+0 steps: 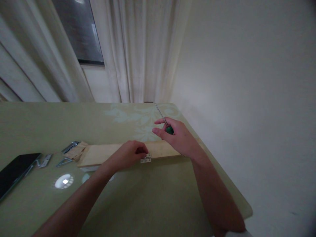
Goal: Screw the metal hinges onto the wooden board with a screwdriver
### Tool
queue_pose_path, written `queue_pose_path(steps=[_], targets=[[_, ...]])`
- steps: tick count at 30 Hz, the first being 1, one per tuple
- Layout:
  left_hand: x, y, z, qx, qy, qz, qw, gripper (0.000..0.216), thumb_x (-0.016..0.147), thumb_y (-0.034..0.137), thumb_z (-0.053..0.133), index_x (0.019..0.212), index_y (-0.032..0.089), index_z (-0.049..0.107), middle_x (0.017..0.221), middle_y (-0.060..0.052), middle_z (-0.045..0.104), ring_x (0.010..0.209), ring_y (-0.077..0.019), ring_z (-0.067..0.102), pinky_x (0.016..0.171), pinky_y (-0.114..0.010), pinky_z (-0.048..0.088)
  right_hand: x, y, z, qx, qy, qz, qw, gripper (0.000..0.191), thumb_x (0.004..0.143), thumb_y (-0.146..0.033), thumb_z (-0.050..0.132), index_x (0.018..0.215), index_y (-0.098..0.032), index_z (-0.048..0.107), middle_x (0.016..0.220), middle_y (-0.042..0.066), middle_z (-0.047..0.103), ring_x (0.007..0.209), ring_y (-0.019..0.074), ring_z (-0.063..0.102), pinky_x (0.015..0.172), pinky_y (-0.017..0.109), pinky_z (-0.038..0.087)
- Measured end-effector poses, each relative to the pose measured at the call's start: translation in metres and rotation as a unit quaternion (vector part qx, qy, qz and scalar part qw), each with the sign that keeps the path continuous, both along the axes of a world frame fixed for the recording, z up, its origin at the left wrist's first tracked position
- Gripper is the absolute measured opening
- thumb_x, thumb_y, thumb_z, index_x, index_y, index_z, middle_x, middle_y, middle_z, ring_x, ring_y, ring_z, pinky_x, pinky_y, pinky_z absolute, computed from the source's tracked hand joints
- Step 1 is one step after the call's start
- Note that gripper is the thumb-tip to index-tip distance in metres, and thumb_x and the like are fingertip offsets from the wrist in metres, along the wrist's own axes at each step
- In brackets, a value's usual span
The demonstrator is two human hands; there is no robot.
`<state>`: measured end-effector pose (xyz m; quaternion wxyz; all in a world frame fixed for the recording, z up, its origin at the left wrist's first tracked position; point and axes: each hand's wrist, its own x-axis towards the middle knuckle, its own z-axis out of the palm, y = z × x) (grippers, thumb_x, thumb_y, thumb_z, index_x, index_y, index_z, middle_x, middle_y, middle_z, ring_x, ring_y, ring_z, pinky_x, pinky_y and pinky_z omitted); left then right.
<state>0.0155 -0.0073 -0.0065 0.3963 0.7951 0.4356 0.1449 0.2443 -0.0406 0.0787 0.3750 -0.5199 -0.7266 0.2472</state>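
A pale wooden board (101, 153) lies lengthwise across the table. At its near edge sits a small metal hinge (145, 160), one leaf on the board and the other jutting over the edge. My left hand (130, 152) rests on the board, its curled fingertips pressing the hinge. Above the board's right part, my right hand (176, 133) holds a screwdriver (169, 129) by its green handle, the thin shaft pointing up and away to the left. The handle's rear is hidden in my palm.
Left of the board lie a black phone (17, 171), a second hinge (45, 161) and metal brackets (64, 161). The green table's (148, 204) right edge runs close to the white wall (247, 98). Curtains (138, 49) hang behind the far edge.
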Motion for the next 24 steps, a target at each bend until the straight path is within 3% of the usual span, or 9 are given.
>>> queue_pose_path(steps=[15, 20, 24], targets=[[-0.002, 0.001, -0.002, -0.007, 0.003, -0.017, 1.0, 0.021, 0.087, 0.038, 0.069, 0.091, 0.019, 0.08, 0.086, -0.006, 0.08, 0.079, -0.0218, 0.071, 0.073, -0.031, 0.05, 0.0, 0.0, 0.014, 0.016, 0.04, 0.007, 0.999, 0.047, 0.096, -0.062, 0.072, 0.12, -0.022, 0.076, 0.074, -0.004, 0.063, 0.065, 0.0123, 0.056, 0.066, 0.028, 0.045], [-0.002, -0.002, 0.013, -0.061, -0.12, -0.042, 0.99, 0.029, 0.093, 0.045, 0.069, 0.097, 0.017, 0.078, 0.09, -0.006, 0.077, 0.083, -0.0204, 0.069, 0.075, -0.031, 0.051, -0.001, 0.001, 0.015, 0.01, 0.048, 0.017, 0.999, 0.045, 0.093, -0.059, 0.076, 0.115, -0.02, 0.075, 0.079, -0.003, 0.067, 0.067, 0.0117, 0.058, 0.065, 0.027, 0.045], [-0.001, -0.009, 0.03, -0.056, -0.258, 0.018, 0.964, 0.034, 0.095, 0.051, 0.073, 0.098, 0.017, 0.074, 0.09, -0.004, 0.072, 0.082, -0.0165, 0.064, 0.073, -0.028, 0.051, 0.0, -0.001, 0.016, 0.019, 0.017, 0.049, 0.998, 0.034, 0.087, -0.046, 0.086, 0.109, -0.021, 0.076, 0.097, 0.0, 0.076, 0.074, 0.0111, 0.06, 0.068, 0.027, 0.044]])
